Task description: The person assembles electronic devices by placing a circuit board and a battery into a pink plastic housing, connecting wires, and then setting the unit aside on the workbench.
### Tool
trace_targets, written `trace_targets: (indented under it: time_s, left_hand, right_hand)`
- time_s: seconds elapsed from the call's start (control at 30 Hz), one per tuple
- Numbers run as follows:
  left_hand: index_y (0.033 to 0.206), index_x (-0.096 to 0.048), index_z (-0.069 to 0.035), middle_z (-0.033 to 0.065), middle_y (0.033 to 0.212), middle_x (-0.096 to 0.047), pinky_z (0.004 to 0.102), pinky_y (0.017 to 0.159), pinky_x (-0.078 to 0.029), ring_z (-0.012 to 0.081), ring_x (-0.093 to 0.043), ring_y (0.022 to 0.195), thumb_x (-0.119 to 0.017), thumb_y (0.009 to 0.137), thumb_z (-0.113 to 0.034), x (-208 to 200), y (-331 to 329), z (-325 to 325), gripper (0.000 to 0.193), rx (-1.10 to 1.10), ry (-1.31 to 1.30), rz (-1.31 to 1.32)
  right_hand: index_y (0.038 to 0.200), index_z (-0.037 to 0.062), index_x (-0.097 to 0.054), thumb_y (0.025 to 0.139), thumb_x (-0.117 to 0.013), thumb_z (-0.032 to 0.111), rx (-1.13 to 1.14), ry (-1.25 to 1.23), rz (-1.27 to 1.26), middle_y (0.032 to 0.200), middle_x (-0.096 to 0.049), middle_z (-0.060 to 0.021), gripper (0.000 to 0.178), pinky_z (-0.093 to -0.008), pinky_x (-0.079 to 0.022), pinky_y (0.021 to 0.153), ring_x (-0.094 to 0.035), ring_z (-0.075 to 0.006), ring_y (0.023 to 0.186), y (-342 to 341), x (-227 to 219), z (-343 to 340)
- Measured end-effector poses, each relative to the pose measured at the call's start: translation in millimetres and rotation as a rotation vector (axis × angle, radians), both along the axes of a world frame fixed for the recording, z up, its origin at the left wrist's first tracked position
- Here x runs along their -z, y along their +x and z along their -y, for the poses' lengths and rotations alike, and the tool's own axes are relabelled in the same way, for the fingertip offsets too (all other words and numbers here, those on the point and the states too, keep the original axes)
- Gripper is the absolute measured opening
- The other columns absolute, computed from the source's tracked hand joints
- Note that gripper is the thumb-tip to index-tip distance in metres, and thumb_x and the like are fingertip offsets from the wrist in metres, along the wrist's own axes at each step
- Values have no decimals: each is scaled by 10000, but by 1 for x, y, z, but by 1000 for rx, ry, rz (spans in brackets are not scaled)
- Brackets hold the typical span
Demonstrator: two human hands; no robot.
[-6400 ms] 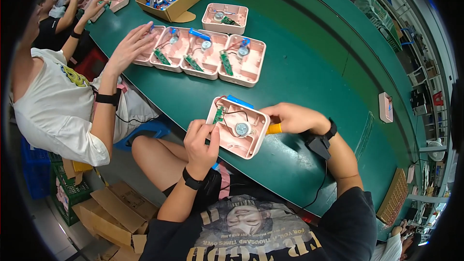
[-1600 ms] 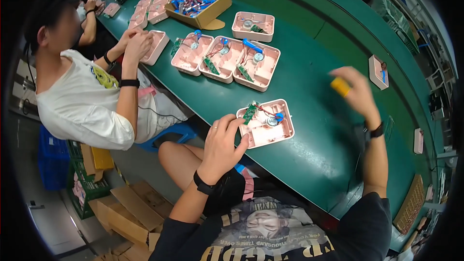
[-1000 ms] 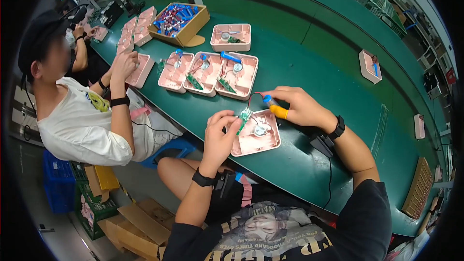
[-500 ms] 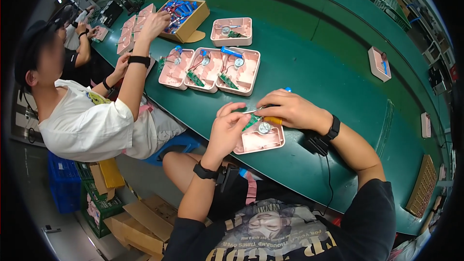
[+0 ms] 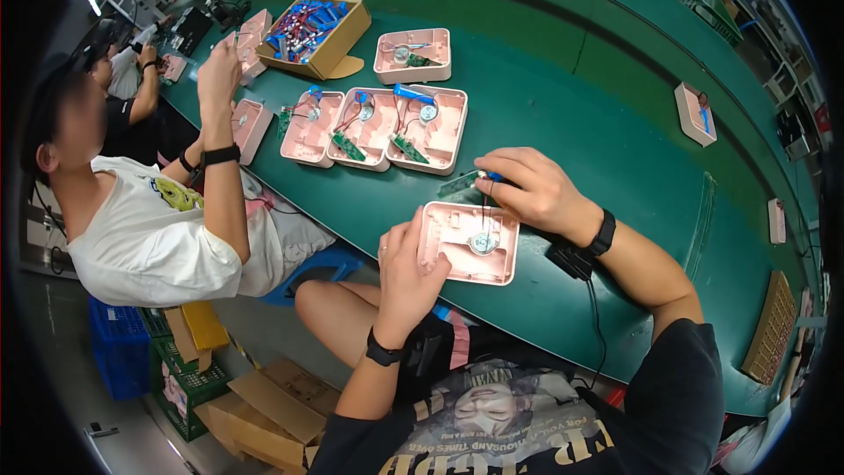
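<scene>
My left hand point(image 5: 407, 274) grips the left side of an open pink plastic housing point(image 5: 470, 268), thumb over its rim. Inside the housing lies a round silver part point(image 5: 483, 243), with thin dark wires running up from it. Past the housing's far edge, my right hand point(image 5: 534, 189) is closed on the end of a small green circuit board point(image 5: 457, 186), which is blurred. Something blue point(image 5: 494, 177), perhaps a battery, shows under its fingers; the rest is hidden by the hand.
Three pink housings point(image 5: 362, 129) with boards and blue batteries stand side by side beyond my hands. Another pink housing point(image 5: 413, 56) and a cardboard box point(image 5: 341, 46) of blue batteries sit farther back. A co-worker point(image 5: 158, 220) sits at left. A black device point(image 5: 571, 259) with a cable is near my right wrist.
My left hand has come down from the board to the housing's left side. My right hand has lifted the board off the housing to its far side. The yellow thing under my right hand no longer shows.
</scene>
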State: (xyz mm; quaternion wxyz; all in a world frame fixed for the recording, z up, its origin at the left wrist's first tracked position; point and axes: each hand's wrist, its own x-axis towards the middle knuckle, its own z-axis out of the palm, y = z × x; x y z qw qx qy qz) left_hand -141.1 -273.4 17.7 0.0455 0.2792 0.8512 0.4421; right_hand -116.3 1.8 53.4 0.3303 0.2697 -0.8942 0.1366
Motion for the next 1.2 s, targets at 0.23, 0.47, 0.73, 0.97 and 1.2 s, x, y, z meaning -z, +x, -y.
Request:
trace_targets:
  time_s: [0.23,0.47,0.73,0.97,1.2]
  left_hand:
    - [1386,-660,-7,179,1293,-685,522,1187,-367,366,-626,1225,-753,877,-135,10,-21,-9,533,88,89,81]
    - [1323,-705,6,177,1231,-733,421,1102,-450,336,-659,1179,-778,867,-106,8,-27,-9,475,69,96,11]
    - [1339,-697,1,177,1231,-730,435,1105,-446,348,-656,1181,-785,870,-114,16,-27,-6,491,67,119,-37]
    - [1343,-695,-27,164,1264,-718,505,1192,-358,333,-647,1213,-767,880,-146,19,-24,-7,484,91,115,5]
    - [1415,-657,-110,146,1281,-719,529,1248,-279,295,-645,1245,-774,871,-178,13,-25,-2,561,159,77,87]
  right_hand:
    - [1026,63,-800,849,-843,86,-220,-366,431,1159,-776,-112,184,-386,-613,858,-753,-305,987,-3,11,-9]
    - [984,51,-790,840,-837,49,-351,-434,544,1104,-801,-109,152,-377,-614,836,-755,-290,969,-9,7,-31]
    - [1011,47,-773,864,-832,29,-171,-601,720,1146,-771,-107,160,-363,-597,857,-738,-269,1003,-2,-2,-15]
    - [999,63,-771,849,-820,23,-206,-480,519,1146,-731,-88,163,-378,-599,881,-718,-268,1042,-6,8,-23]
    - [1007,58,-780,844,-823,18,-246,-295,533,1170,-733,-108,173,-410,-600,903,-716,-293,1063,1,-7,6]
